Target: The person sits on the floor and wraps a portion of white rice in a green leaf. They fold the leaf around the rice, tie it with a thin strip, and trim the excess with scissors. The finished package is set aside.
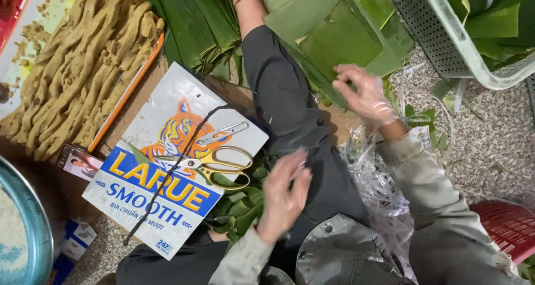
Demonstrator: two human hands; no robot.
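Green banana leaves lay piled on the floor; the gloved right hand pinched one leaf's edge, which might tear if tugged. The left hand hovered open, holding nothing. Left of it lay a flattened white-and-blue carton with an orange tiger, under gold-handled scissors.

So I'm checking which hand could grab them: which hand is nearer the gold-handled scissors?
Left. The left hand hovers just right of the scissors; the right hand is farther off, on the green leaves.
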